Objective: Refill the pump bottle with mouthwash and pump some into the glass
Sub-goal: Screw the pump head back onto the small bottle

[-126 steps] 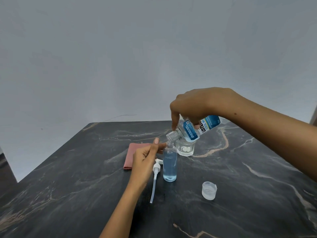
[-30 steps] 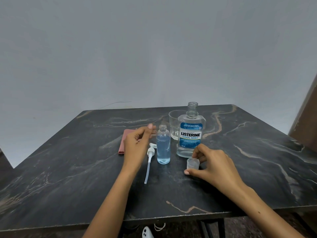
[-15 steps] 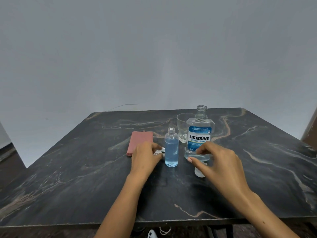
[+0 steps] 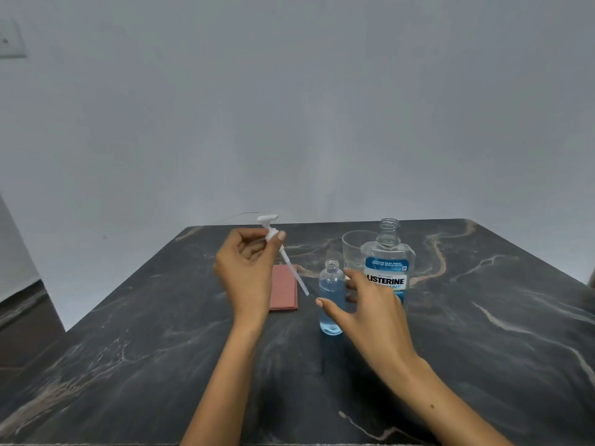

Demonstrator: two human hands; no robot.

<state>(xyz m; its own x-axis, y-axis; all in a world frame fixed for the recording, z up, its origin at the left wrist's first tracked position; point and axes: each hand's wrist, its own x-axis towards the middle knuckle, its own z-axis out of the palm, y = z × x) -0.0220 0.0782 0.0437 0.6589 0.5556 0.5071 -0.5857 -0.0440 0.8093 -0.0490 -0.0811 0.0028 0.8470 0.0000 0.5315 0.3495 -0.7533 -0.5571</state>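
A big dark desk [image 4: 483,333] held everything. The mouthwash bottle [image 4: 388,268] stood far right with no cap, the glass [image 4: 352,249] just behind it. A pink cloth [image 4: 283,292] lay left of the small pump bottle [image 4: 331,297], which had blue liquid inside. The right hand [image 4: 370,304] reached with spread fingers beside that bottle. The left hand [image 4: 248,268] pinched the white pump [image 4: 277,243] up in the air.

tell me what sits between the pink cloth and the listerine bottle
In the head view, the small pump bottle stands between the pink cloth and the Listerine bottle.
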